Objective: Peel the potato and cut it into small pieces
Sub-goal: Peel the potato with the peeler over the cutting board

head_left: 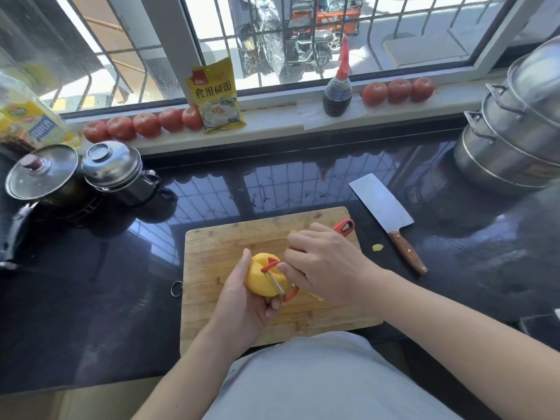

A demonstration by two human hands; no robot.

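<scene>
Potato [263, 275]: gripped in left hand [242, 301] over cutting board [218, 247], showing yellow flesh, near-fully peeled; right hand [324, 262] clasps peeler [277, 280] on it. Cleaver [386, 213] idle on worktop [91, 268]; cutting not begun

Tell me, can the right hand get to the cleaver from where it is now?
Probably yes: the cleaver lies uncovered on the counter right of the board, nothing between. But the right hand holds the peeler, which it must put down first.
</scene>
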